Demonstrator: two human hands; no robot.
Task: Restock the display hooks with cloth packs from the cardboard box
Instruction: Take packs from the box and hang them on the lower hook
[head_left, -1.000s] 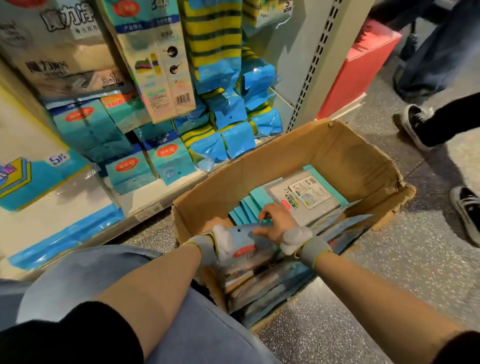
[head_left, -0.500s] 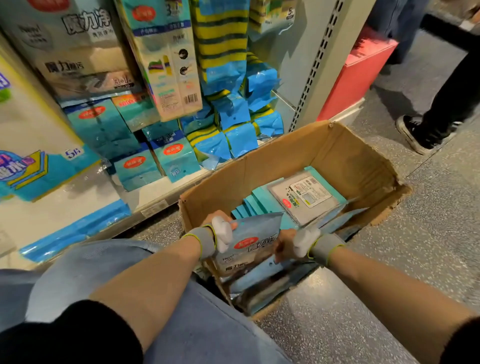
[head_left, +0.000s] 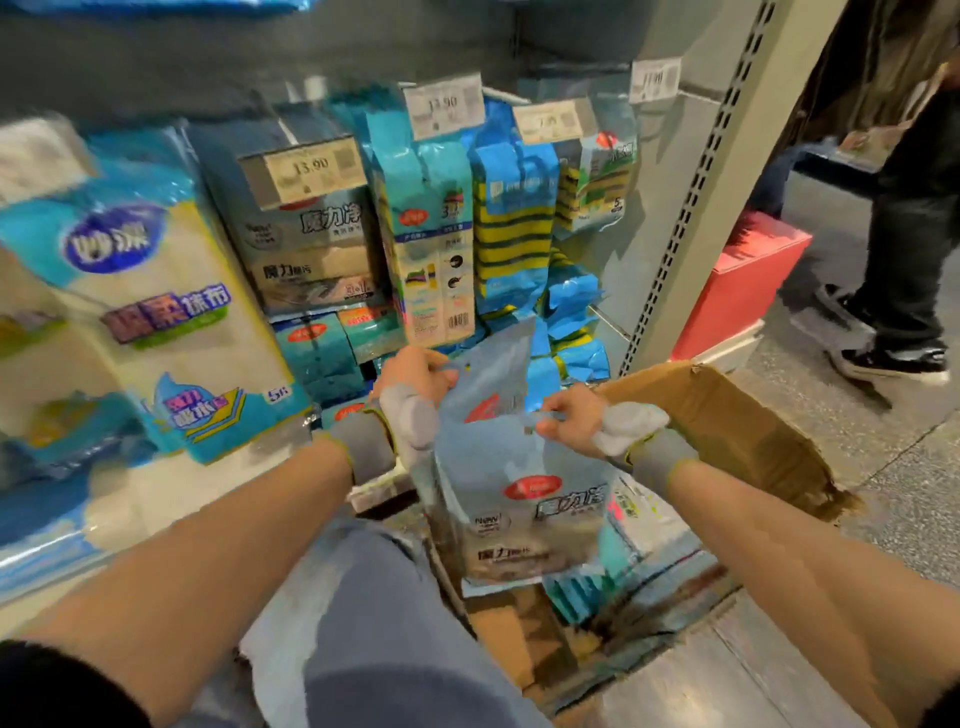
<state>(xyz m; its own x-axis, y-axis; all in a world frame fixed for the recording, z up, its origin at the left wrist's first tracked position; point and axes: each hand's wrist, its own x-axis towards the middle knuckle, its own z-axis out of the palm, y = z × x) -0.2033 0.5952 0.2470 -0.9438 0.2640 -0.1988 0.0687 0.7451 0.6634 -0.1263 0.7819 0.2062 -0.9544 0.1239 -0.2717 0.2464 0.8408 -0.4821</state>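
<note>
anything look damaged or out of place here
Yes: the cardboard box has a torn, ragged near right corner, its edge frayed. Also the blue packs under the hanging striped packs sit tumbled in a heap, not hung straight.

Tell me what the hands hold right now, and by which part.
Both hold a grey-blue cloth pack, perhaps two stacked, by the top: the left hand grips the upper left corner, and the right hand pinches the upper right edge.
</note>
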